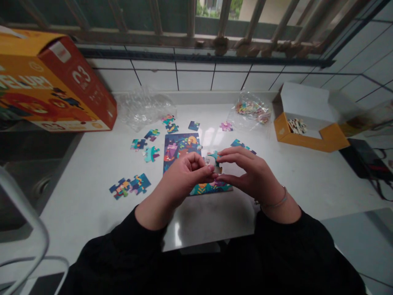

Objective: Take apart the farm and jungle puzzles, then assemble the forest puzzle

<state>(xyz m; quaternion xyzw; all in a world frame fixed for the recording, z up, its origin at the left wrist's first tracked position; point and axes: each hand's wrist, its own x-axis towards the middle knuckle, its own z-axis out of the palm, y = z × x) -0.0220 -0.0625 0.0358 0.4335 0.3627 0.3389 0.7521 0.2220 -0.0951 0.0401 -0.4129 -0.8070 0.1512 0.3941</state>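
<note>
Over a partly assembled jigsaw puzzle (179, 143), both hands meet at one puzzle piece (211, 160) with teal and white on it. My left hand (187, 174) pinches the piece's left side between thumb and fingers. From the right, the fingers and thumb of my right hand (248, 170) close around its other edge. The joined part of the puzzle is dark blue, with a colourful lower strip below my hands. My hands hide its middle. Loose puzzle pieces (151, 154) lie left of it, and a joined pair (130, 186) sits nearer me.
A large orange box (76, 82) stands at the back left, beside a crumpled clear bag (144, 110). At the back right are a bag of puzzle pieces (253, 110) and an open yellow box (310, 137). A sink (21, 180) borders the counter on the left.
</note>
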